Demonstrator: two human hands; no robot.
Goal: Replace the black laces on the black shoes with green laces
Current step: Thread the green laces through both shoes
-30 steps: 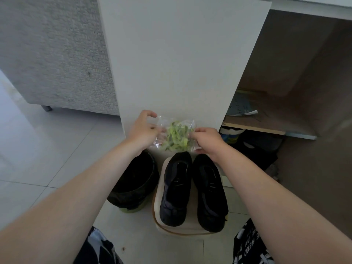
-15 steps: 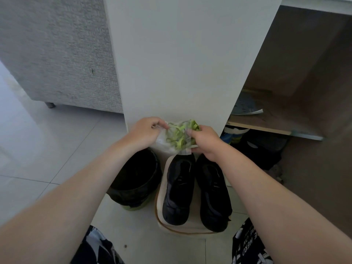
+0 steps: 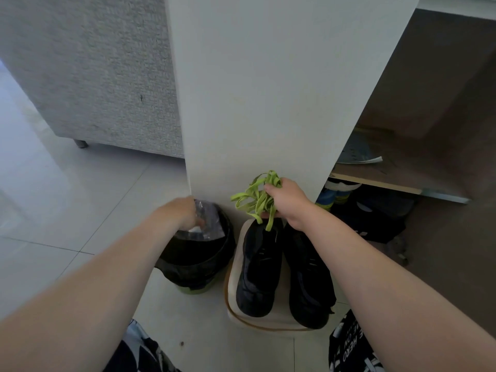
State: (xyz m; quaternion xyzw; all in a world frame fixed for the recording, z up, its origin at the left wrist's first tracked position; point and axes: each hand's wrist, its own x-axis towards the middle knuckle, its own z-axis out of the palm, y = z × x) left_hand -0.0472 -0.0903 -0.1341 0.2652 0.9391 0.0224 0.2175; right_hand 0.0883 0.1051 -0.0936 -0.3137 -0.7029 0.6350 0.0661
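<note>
While my right hand (image 3: pixel 288 204) grips a bunched tangle of green laces (image 3: pixel 255 198) just above the far ends of the black shoes (image 3: pixel 257 267), my left hand (image 3: pixel 178 213) holds a crumpled clear plastic bag (image 3: pixel 208 220) at the mouth of a black-lined bin (image 3: pixel 198 261). Both shoes sit side by side on a cream pad (image 3: pixel 281 319) on the tiled floor (image 3: pixel 80 210). The bin stands just beside them on the left, against a white panel (image 3: pixel 268 89). Loose lace ends hang over the left-hand shoe.
</note>
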